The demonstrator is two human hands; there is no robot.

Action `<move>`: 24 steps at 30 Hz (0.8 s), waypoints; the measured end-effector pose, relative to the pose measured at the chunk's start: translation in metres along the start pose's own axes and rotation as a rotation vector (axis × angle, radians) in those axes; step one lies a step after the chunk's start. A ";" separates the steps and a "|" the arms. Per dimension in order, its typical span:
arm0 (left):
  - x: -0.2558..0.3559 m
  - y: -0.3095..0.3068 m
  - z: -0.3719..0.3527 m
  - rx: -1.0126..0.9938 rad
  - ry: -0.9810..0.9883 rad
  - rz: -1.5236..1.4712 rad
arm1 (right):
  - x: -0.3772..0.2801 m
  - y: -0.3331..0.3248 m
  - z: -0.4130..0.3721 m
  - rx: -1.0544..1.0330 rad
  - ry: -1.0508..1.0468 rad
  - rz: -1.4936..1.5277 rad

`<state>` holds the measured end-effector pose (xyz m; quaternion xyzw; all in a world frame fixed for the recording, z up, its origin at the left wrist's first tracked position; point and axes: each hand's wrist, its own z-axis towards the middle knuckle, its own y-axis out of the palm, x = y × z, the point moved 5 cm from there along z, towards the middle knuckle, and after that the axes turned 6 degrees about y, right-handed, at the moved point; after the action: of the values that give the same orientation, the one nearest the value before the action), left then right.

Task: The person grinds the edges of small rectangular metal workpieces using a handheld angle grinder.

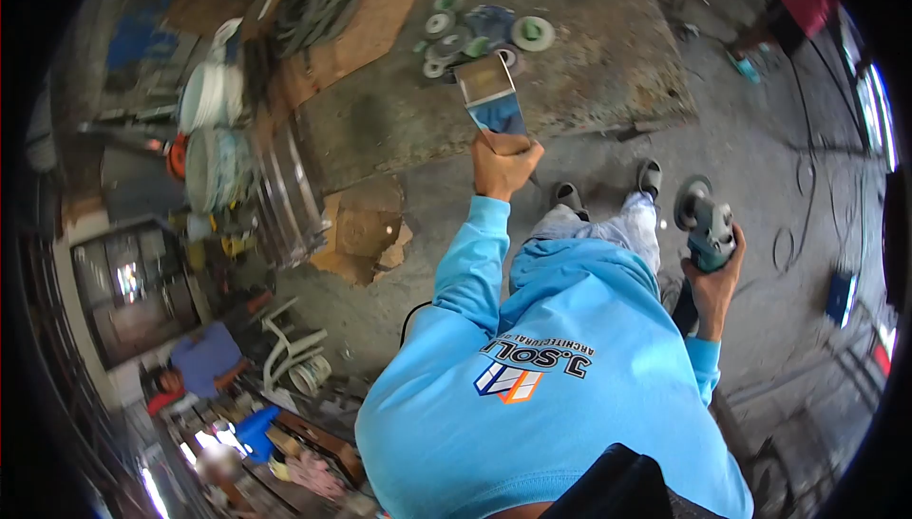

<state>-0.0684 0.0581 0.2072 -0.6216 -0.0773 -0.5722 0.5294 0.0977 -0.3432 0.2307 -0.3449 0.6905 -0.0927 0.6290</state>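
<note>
Metal piece [494, 96] clamped in left grip [503, 166], lower end hidden, beside discs [480, 35]; right grip [714, 272] wraps grinder [708, 225]

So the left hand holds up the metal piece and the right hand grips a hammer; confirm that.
Not a hammer: the head view shows the right hand gripping an angle grinder. The left hand does hold up the metal piece.

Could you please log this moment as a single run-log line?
left hand: grips metal piece | right hand: holds angle grinder, apart from piece | beyond: grinding discs on concrete slab
</note>
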 end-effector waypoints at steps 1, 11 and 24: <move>0.000 -0.015 -0.004 0.044 -0.010 0.024 | 0.001 0.001 0.004 0.005 0.027 -0.004; 0.115 -0.279 -0.043 0.673 0.118 -0.359 | -0.025 -0.011 0.084 -0.021 -0.019 0.049; 0.398 -0.544 -0.316 1.397 0.835 0.176 | -0.067 -0.064 0.231 0.163 -0.144 0.212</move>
<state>-0.5167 -0.1486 0.7647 0.1121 -0.1633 -0.5328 0.8227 0.3345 -0.2806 0.2766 -0.2237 0.6663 -0.0564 0.7091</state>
